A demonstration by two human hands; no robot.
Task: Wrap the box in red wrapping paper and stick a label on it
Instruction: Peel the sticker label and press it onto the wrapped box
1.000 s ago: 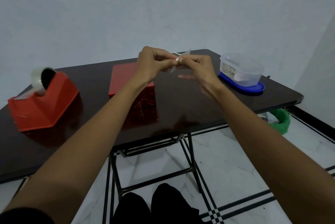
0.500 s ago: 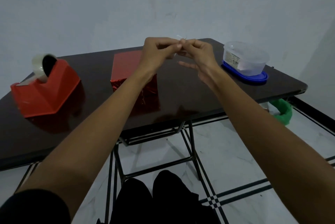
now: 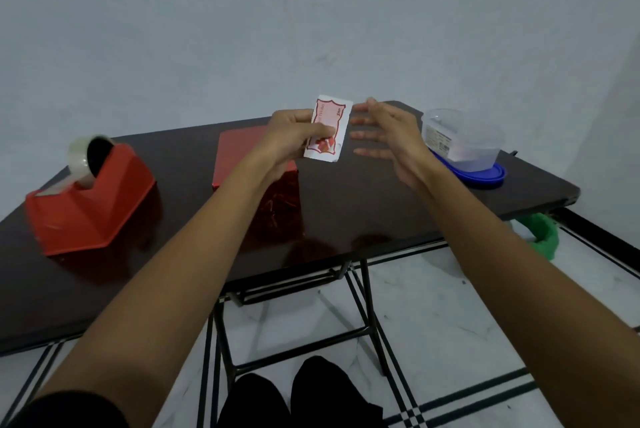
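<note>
- The left hand [image 3: 294,137] pinches the label [image 3: 327,130] between thumb and curled fingers, just above the centre of the frame. The label's red-bordered printed face is turned to the camera.
- The right hand [image 3: 384,138] is just right of the label and not touching it, with its fingers straight, spread and holding nothing.
- Half a second ago both hands pinched the paper together, edge-on. Now only the left hand holds it, and it is opened flat.
- The red-wrapped box [image 3: 239,154] lies on the dark table [image 3: 363,206] left of centre, partly hidden behind the left wrist.
- A red tape dispenser [image 3: 90,209] stands at the left of the frame.
- A clear plastic container [image 3: 460,140] sits on a blue lid [image 3: 485,176] at the right.
</note>
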